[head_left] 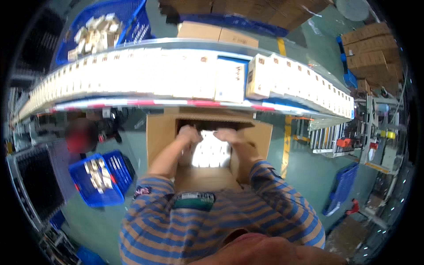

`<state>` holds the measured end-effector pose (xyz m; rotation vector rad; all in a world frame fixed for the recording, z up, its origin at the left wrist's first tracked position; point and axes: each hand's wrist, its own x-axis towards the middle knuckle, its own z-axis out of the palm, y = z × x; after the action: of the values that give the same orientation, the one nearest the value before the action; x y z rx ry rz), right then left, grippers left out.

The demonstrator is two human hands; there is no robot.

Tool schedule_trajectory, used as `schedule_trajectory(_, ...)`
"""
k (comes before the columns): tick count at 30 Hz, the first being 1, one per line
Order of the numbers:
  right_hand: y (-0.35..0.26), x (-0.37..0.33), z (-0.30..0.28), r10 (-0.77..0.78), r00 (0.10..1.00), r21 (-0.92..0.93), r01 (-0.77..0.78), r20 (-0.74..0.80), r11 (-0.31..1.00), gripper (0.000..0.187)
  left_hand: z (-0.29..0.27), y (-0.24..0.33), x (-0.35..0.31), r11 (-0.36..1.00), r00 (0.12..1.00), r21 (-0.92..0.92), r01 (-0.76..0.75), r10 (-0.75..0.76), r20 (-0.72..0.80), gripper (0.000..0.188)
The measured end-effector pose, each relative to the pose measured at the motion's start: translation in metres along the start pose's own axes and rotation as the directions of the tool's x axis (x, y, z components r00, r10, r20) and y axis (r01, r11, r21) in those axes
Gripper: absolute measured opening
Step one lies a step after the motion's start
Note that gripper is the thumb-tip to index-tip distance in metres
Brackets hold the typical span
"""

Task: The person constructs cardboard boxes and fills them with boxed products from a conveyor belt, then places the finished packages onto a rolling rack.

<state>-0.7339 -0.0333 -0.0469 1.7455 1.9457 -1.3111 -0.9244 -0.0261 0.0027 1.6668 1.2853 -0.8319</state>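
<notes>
An open cardboard carton [260,137] stands in front of me, its flaps folded outward. Inside it sits a block of small white boxes [212,153], packed side by side. My left hand [189,134] is curled around the far left corner of this block. At the far right corner, my right hand [226,135] grips the same block, so the white boxes are pressed between both hands. Some fingertips are hidden or blurred by motion.
Beyond the carton runs a conveyor with a red-and-white edge [150,103], carrying a long row of white boxes [185,73]. Blue baskets of small boxes stand far left [132,22] and at left [88,194]. Stacked cartons [371,48] and a roller conveyor [329,138] are at right.
</notes>
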Motion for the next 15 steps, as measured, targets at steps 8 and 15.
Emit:
schedule_trajectory(8, -0.164, -0.116, -0.182, -0.372, 0.504, -0.092, 0.496, -0.779, 0.864, 0.048, -0.122, -0.105, -0.187, 0.914, 0.173, -0.322, -0.247, -0.285, -0.943, 0.047)
schedule_trajectory(15, -0.180, -0.042, -0.194, -0.295, 0.804, 0.178, 0.437, -0.516, 0.881, 0.102, -0.178, -0.114, -0.126, 0.870, 0.288, -0.288, -0.400, -0.179, -0.941, 0.116)
